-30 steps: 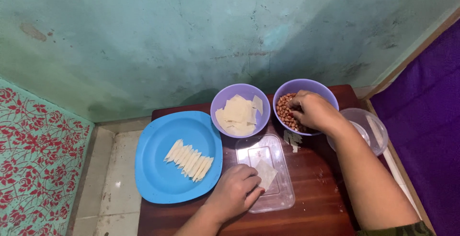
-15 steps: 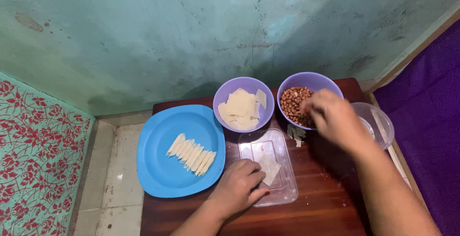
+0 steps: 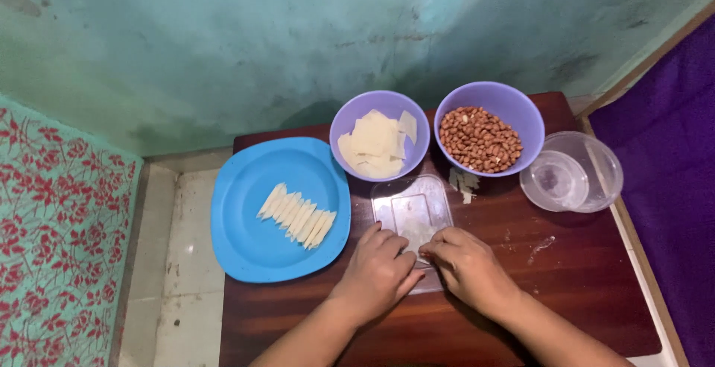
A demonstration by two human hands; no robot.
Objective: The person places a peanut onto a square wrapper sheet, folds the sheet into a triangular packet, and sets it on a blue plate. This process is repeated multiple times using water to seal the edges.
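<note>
We see a pale wrapper sheet (image 3: pixel 414 234) on the clear tray (image 3: pixel 411 203) at mid-bench. Both hands now pinch it: the right hand (image 3: pixel 468 266) has come back from the peanut bowl (image 3: pixel 488 128) to join the left hand (image 3: pixel 378 274) (filling presumably placed, folding begins).

A clear, flat rectangular plastic tray (image 3: pixel 411 207) lies on the dark wooden tabletop (image 3: pixel 566 277), its near end covered by both hands. On it, a thin pale square wrapper sheet (image 3: pixel 417 234) lies flat, just beyond the fingertips; its near edge is hidden under them. The left hand (image 3: pixel 376 274) and right hand (image 3: pixel 465 266) rest side by side, touching, fingers curled down onto the sheet.
</note>
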